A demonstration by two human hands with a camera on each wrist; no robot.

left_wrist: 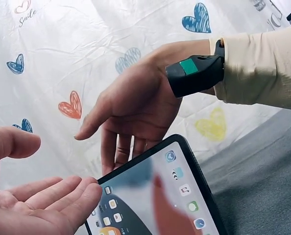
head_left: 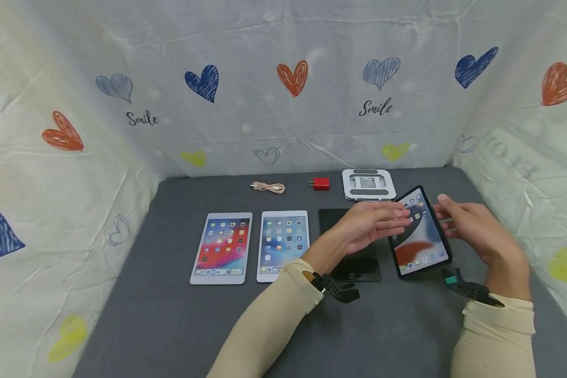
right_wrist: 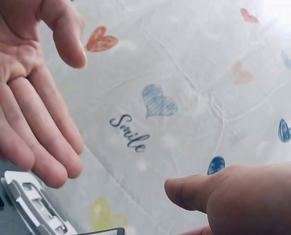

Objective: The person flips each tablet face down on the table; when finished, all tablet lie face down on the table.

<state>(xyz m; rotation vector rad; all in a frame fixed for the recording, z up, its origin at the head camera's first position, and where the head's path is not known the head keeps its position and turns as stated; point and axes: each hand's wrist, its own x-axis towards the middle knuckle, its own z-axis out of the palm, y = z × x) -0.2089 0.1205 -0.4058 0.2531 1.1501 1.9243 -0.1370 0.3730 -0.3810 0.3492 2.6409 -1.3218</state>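
A black-edged tablet (head_left: pixel 418 233) with a lit screen sits turned at an angle between the two hands; whether it lies flat or is propped up I cannot tell. My left hand (head_left: pixel 372 223) reaches across its upper left side with fingers straight and thumb apart. By the tablet's right edge is my right hand (head_left: pixel 474 226), thumb raised, the fingertips partly hidden behind that edge in the left wrist view. Under my left forearm lies a dark-screened black tablet (head_left: pixel 359 265). Two white tablets, one with a red-and-blue screen (head_left: pixel 222 247) and one with a blue screen (head_left: pixel 283 241), lie further left.
Along the back of the grey table (head_left: pixel 170 325) lie a coiled cable (head_left: pixel 268 187), a red charger plug (head_left: pixel 320 184) and a white folded stand (head_left: pixel 368 184). A white heart-patterned cloth (head_left: pixel 245 42) hangs behind and at both sides.
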